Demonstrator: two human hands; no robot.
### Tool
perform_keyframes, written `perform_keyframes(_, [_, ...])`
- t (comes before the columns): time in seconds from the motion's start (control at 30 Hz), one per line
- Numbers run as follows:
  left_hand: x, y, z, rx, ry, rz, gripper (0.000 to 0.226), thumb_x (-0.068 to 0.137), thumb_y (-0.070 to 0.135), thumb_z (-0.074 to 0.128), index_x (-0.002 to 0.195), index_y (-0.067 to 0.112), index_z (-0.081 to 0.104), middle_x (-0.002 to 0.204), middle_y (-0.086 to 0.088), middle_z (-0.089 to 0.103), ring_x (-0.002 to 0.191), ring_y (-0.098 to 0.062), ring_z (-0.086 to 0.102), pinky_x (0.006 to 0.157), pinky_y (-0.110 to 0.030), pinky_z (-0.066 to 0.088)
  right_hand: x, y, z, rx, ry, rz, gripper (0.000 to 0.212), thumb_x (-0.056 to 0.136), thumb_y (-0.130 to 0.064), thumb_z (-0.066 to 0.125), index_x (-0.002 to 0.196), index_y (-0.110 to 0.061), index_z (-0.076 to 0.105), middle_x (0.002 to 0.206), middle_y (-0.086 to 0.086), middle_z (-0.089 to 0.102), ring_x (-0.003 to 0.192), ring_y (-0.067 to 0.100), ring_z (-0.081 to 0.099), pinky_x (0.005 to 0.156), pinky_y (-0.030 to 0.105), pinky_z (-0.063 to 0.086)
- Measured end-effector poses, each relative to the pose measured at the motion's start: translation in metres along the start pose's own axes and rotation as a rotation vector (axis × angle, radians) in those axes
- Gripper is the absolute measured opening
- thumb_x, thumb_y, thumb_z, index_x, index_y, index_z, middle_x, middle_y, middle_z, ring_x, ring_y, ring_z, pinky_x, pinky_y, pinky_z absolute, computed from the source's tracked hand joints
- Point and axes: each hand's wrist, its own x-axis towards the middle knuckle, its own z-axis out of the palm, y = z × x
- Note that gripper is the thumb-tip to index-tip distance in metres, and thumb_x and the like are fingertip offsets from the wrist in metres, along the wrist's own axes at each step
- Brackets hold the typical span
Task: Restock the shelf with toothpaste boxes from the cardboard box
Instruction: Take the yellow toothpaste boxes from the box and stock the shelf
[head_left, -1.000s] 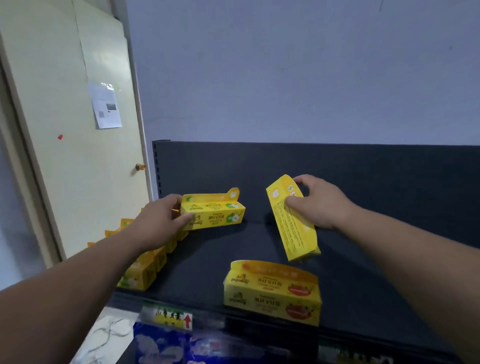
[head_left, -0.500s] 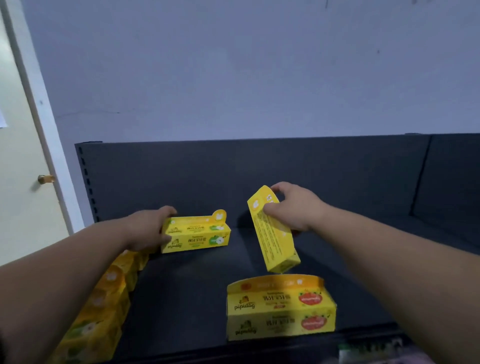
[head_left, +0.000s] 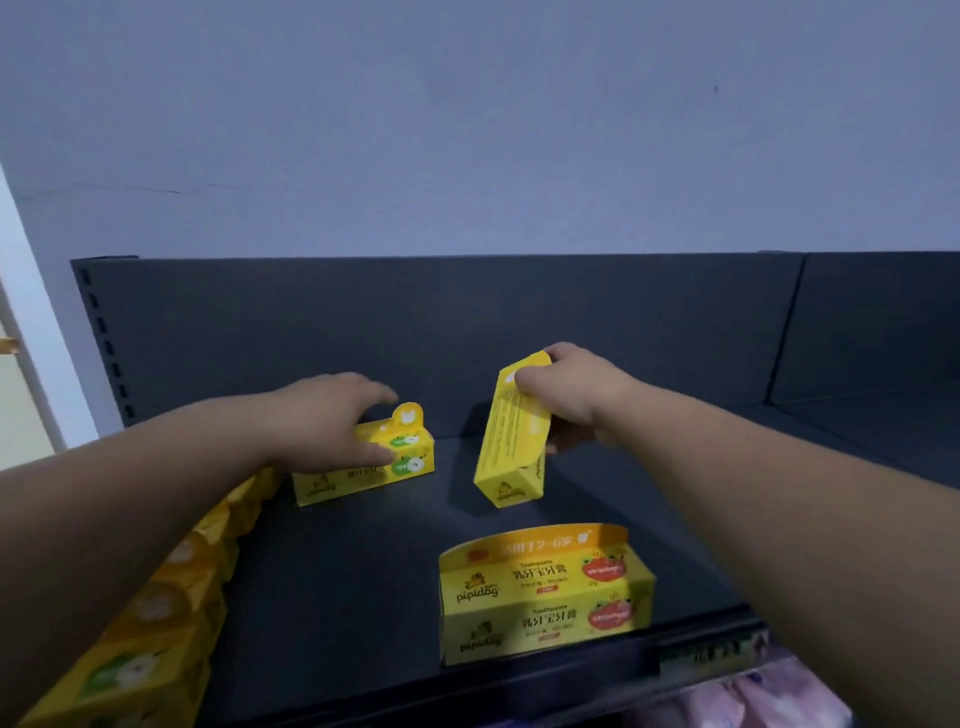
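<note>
My left hand (head_left: 332, 423) grips a yellow toothpaste box with green apple marks (head_left: 363, 462) that lies flat on the dark shelf (head_left: 337, 597) near its back. My right hand (head_left: 576, 397) holds the top end of a second yellow toothpaste box (head_left: 511, 441), tilted with its lower end just above or on the shelf. A stack of two yellow boxes with red strawberry marks (head_left: 543, 592) stands at the shelf's front edge. The cardboard box is out of view.
A row of more yellow boxes (head_left: 171, 597) runs along the shelf's left side under my left forearm. The shelf's dark back panel (head_left: 467, 322) rises behind. Pink and white packages (head_left: 753, 701) show on the level below at lower right.
My left hand has slid further over the apple-marked box, now covering its left half. The right hand and its tilted box stay about where they were. The camera has turned slightly right.
</note>
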Motion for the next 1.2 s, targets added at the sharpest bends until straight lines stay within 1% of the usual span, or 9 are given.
perform_keyframes(0.13, [-0.021,0.065,-0.015,-0.294,0.101,0.133,0.073,0.075,0.067,0.062,0.138,0.04,0.038,0.132,0.015,0.051,0.118,-0.007,0.05,0.097,-0.029,0.044,0.003,-0.006,0.004,0.128,-0.074,0.007,0.04,0.093,-0.019,0.046,0.131,-0.015,0.035,0.086,0.014,0.069,0.062,0.025,0.068,0.052,0.031,0.057])
perform_keyframes(0.27, [-0.027,0.093,-0.017,-0.152,0.269,0.08,0.047,0.084,0.058,0.055,0.126,0.037,0.053,0.107,0.01,0.065,0.093,-0.012,0.06,0.081,-0.034,0.051,0.003,-0.004,0.001,0.164,-0.172,0.019,0.029,0.088,-0.012,0.041,0.117,-0.01,0.042,0.067,0.016,0.063,0.045,0.023,0.058,0.042,0.024,0.047])
perform_keyframes(0.33, [-0.025,0.095,-0.017,-0.089,0.33,0.076,0.032,0.091,0.046,0.048,0.118,0.033,0.06,0.1,0.006,0.069,0.086,-0.015,0.062,0.076,-0.034,0.051,0.002,0.0,-0.003,0.144,-0.23,0.05,0.022,0.09,-0.014,0.039,0.097,-0.002,0.056,0.069,0.017,0.064,0.049,0.022,0.058,0.045,0.025,0.05])
perform_keyframes(0.43, [-0.02,0.09,-0.013,-0.113,0.348,0.096,0.027,0.098,0.034,0.041,0.111,0.028,0.063,0.092,0.004,0.069,0.08,-0.014,0.061,0.073,-0.036,0.05,0.001,0.012,-0.014,0.095,-0.275,0.123,0.042,0.1,-0.039,0.041,0.098,-0.003,0.063,0.085,0.014,0.066,0.066,0.019,0.066,0.062,0.028,0.06])
perform_keyframes(0.5, [-0.016,0.082,-0.01,-0.211,0.34,0.077,0.027,0.1,0.033,0.041,0.11,0.026,0.064,0.09,0.009,0.067,0.079,-0.007,0.059,0.069,-0.028,0.049,0.0,0.02,-0.022,0.014,-0.312,0.154,0.062,0.098,-0.058,0.037,0.107,-0.002,0.063,0.086,0.012,0.065,0.067,0.017,0.066,0.061,0.028,0.059])
perform_keyframes(0.6, [-0.009,0.072,-0.004,-0.316,0.299,0.021,0.025,0.1,0.036,0.043,0.11,0.027,0.064,0.082,0.02,0.056,0.075,0.002,0.052,0.06,-0.01,0.038,-0.002,0.029,-0.032,-0.132,-0.324,0.162,0.072,0.094,-0.067,0.033,0.112,-0.004,0.064,0.078,0.007,0.065,0.058,0.014,0.063,0.052,0.026,0.053])
perform_keyframes(0.73, [-0.006,0.065,0.005,-0.432,0.169,-0.018,0.012,0.098,0.037,0.048,0.099,0.034,0.06,0.086,0.018,0.06,0.077,0.001,0.055,0.059,-0.013,0.036,-0.002,0.041,-0.043,-0.349,-0.31,0.11,0.062,0.092,-0.064,0.045,0.116,-0.01,0.064,0.072,0.002,0.056,0.052,0.011,0.05,0.053,0.024,0.047])
perform_keyframes(0.87, [-0.006,0.067,0.015,-0.424,0.079,-0.017,0.011,0.097,0.036,0.049,0.087,0.035,0.055,0.085,0.015,0.058,0.076,-0.002,0.054,0.059,-0.018,0.036,-0.005,0.05,-0.049,-0.38,-0.355,0.102,0.055,0.09,-0.061,0.052,0.113,-0.012,0.062,0.072,0.001,0.052,0.053,0.011,0.047,0.054,0.023,0.045])
perform_keyframes(1.2, [-0.01,0.078,0.027,-0.426,-0.081,-0.018,0.009,0.097,0.034,0.05,0.089,0.03,0.053,0.087,0.011,0.059,0.076,-0.004,0.054,0.061,-0.019,0.042,-0.015,0.057,-0.042,-0.421,-0.346,-0.002,0.028,0.092,-0.043,0.063,0.088,-0.015,0.062,0.071,0.001,0.059,0.054,0.011,0.053,0.048,0.022,0.044])
